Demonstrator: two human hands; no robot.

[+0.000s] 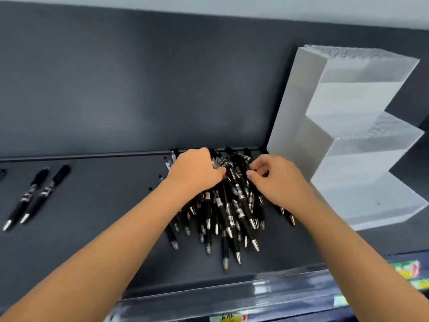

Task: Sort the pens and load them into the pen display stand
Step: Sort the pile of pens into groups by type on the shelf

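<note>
While left hand [196, 169] and right hand [277, 182], close together, each curl fingers round pens atop the black pen pile [228, 214] just left of the white stepped display stand [348, 140], two loose pens [34, 194] lie well left of it, barrel print unreadable.

The left forearm [111, 233] and right forearm [343, 233] are bare.

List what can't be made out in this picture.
Head view:
Pens beneath left hand and right hand: covered by the hands.
Print on pens: too small.
Stand contents: frosted walls hide them.
Dark thing at left edge: cut off.
Coloured labels, bottom right: blurred.
</note>
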